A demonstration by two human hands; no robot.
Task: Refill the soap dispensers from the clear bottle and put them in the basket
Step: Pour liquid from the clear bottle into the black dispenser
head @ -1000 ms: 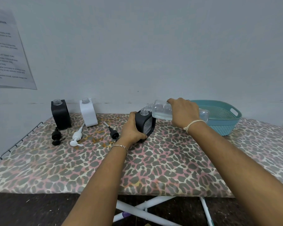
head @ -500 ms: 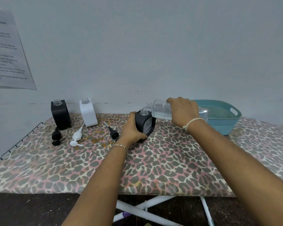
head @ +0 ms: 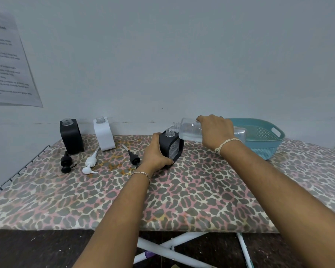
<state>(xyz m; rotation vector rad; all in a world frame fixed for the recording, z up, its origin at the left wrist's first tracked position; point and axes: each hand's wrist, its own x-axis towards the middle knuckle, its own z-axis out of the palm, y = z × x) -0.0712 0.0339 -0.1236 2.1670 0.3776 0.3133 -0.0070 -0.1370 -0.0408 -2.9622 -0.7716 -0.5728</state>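
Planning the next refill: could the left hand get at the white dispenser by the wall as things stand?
Probably not yet: the left hand is gripping the tilted black dispenser under the clear bottle. Once freed, the way to the white dispenser looks open.

There are three soap dispensers: two black, one [head: 71,135] standing at the back and one [head: 172,147] in the middle, and one white dispenser [head: 104,136]. Three pump heads lie on the board: two black [head: 66,162] [head: 134,158] and one white [head: 90,163]. There is one clear bottle [head: 190,130], one teal basket [head: 267,140], and one paper sheet [head: 8,62] on the wall.
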